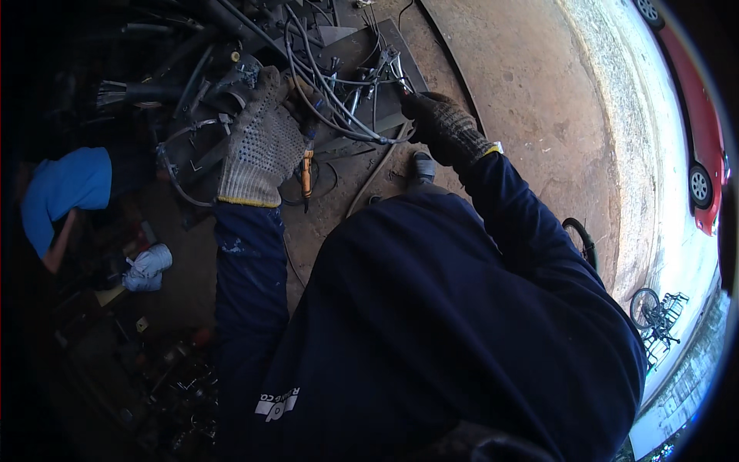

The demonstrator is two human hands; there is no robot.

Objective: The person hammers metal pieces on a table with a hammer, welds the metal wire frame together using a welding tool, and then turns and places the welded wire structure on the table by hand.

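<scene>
My left hand (265, 138), in a pale knitted glove with dark dots, reaches over a crowded dark bench (400, 46). Its fingers curl by a metal fitting (248, 71), and what they grip is hidden. To its right, my gloved right hand (446, 127) is closed around a slim tool with a bit of red (406, 89) at its front, whose kind I cannot make out. This tool points at a cluster of silver metal parts (391, 63). Loops of grey cable (312, 69) run between both hands. An orange-handled tool (306, 175) hangs beside my left wrist.
A person in a blue shirt (69, 185) bends at the left, near a whitish bundle (148, 268). Dark metal parts (181, 377) crowd the lower left. My shoe (422, 168) stands on brown floor. Farther right are a bicycle (654, 317) and a red car (697, 115).
</scene>
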